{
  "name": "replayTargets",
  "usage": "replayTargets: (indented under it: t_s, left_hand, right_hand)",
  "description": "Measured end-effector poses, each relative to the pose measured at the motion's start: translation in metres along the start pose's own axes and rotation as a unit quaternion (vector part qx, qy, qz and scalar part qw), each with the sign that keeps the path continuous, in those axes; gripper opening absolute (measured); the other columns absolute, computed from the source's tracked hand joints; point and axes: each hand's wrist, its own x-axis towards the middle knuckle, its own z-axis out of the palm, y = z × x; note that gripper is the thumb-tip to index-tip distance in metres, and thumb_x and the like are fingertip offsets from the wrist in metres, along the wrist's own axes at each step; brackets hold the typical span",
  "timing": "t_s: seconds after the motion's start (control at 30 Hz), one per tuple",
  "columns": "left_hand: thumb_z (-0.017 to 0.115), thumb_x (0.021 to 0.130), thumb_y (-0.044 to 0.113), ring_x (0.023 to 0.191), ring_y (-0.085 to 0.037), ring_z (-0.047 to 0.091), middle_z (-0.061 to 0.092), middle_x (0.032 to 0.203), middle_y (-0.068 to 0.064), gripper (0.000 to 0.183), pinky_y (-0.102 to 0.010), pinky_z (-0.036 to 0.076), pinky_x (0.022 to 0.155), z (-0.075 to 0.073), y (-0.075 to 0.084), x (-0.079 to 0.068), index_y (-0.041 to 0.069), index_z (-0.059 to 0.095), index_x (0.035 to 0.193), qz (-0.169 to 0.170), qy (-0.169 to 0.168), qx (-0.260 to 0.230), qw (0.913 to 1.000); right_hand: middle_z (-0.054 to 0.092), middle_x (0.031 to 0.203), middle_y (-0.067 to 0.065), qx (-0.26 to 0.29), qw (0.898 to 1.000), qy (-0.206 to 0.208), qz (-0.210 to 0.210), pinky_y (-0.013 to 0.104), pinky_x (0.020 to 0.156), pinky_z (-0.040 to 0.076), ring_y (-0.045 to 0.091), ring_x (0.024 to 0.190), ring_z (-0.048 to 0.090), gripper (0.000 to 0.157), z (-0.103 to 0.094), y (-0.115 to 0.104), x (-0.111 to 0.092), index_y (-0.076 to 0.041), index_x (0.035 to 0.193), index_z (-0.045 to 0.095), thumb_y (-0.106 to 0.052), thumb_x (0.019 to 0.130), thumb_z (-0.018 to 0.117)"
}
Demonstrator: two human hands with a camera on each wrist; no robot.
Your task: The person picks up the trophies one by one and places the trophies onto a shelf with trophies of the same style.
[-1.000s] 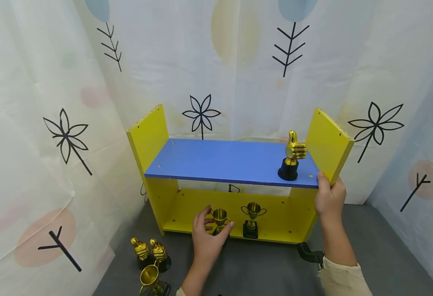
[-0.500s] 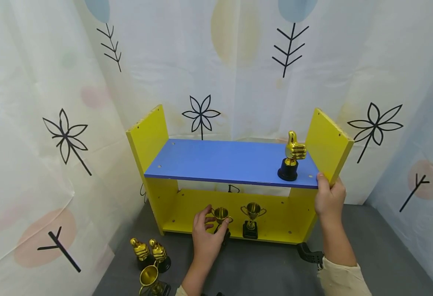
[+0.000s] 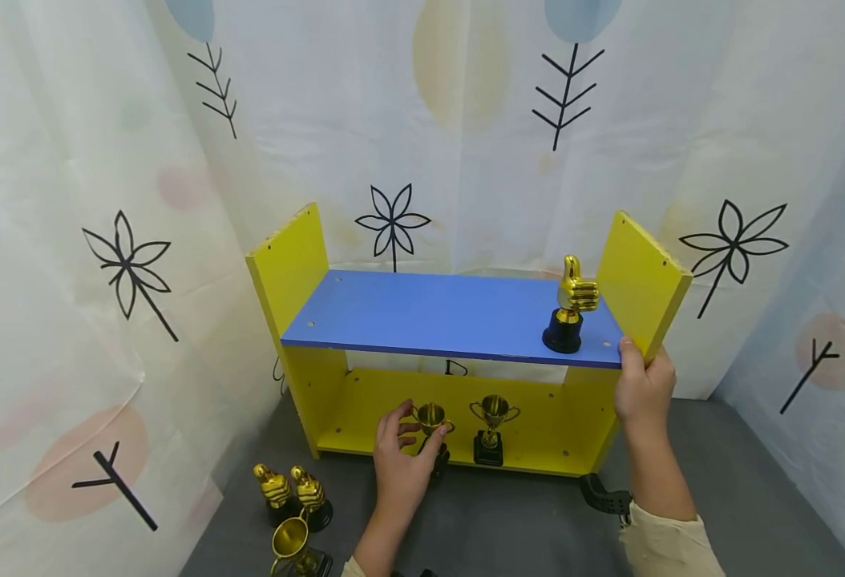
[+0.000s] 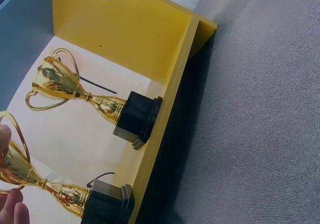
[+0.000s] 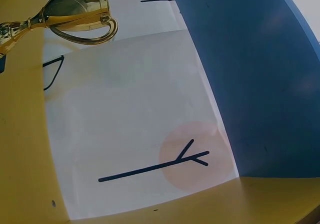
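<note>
A gold trophy cup (image 3: 432, 417) on a black base stands at the front of the yellow bottom board. My left hand (image 3: 402, 466) holds it by the cup, thumb on one side and fingers on the other; in the left wrist view only fingertips (image 4: 10, 209) show. Just right of it is a second trophy cup (image 3: 494, 411), upright and untouched. With my right hand (image 3: 644, 390) I grip the right yellow side panel of the shelf (image 3: 451, 312), thumb by the blue board's corner. The right wrist view shows no part of that hand.
A thumbs-up trophy (image 3: 572, 304) stands at the right of the blue board. On the grey table (image 3: 523, 529), at the front left, are two more thumbs-up trophies (image 3: 310, 490) and a trophy cup (image 3: 293, 538). A patterned curtain (image 3: 466, 160) hangs behind.
Over the first half second the held trophy cup shifted slightly to the right and toward me, and my left thumb moved with it. Since then little differs; my right hand stays on the panel.
</note>
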Motion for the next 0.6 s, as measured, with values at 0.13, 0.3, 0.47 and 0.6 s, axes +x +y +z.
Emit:
replayTargets:
  t_s: [0.13, 0.3, 0.47, 0.6]
  left_hand:
    - [0.093, 0.085, 0.025, 0.1, -0.03, 0.069, 0.064, 0.13, -0.009, 0.061, -0.048, 0.06, 0.086, 0.0005, 0.0009, 0.0006, 0.016, 0.066, 0.139, -0.001, 0.0, -0.008, 1.0]
    - [0.093, 0.085, 0.024, 0.1, -0.035, 0.069, 0.064, 0.129, -0.01, 0.061, -0.054, 0.059, 0.086, 0.001, 0.001, 0.002, 0.014, 0.066, 0.139, 0.003, 0.0, -0.016, 0.9999]
    - [0.092, 0.086, 0.023, 0.099, -0.036, 0.069, 0.065, 0.128, -0.01, 0.061, -0.051, 0.059, 0.085, 0.0008, -0.0011, 0.0031, 0.014, 0.066, 0.14, 0.008, -0.001, -0.014, 0.9999]
    - [0.092, 0.086, 0.023, 0.098, -0.036, 0.069, 0.065, 0.127, -0.011, 0.061, -0.049, 0.059, 0.084, 0.001, -0.003, 0.0044, 0.013, 0.066, 0.139, 0.011, -0.001, -0.011, 0.9999]
  right_hand:
    - [0.065, 0.111, 0.012, 0.001, 1.0, 0.003, -0.004, 0.018, 0.072, 0.046, 0.01, 0.083, 0.059, 0.041, 0.0002, 0.0007, 0.0002, -0.005, 0.12, 0.062, -0.041, 0.11, 0.045]
    - [0.063, 0.106, 0.009, 0.005, 1.0, 0.003, -0.004, 0.016, 0.069, 0.047, 0.009, 0.08, 0.059, 0.039, 0.0, 0.0006, 0.0003, -0.008, 0.117, 0.062, -0.042, 0.11, 0.045]
    - [0.063, 0.106, 0.009, 0.003, 1.0, 0.003, -0.007, 0.017, 0.071, 0.046, 0.01, 0.082, 0.058, 0.039, 0.0003, 0.0006, -0.0002, -0.007, 0.116, 0.061, -0.041, 0.11, 0.044]
    - [0.065, 0.11, 0.011, 0.0, 1.0, 0.003, -0.006, 0.015, 0.071, 0.046, 0.01, 0.083, 0.059, 0.04, 0.0009, 0.0009, -0.0006, -0.005, 0.12, 0.061, -0.04, 0.11, 0.044]
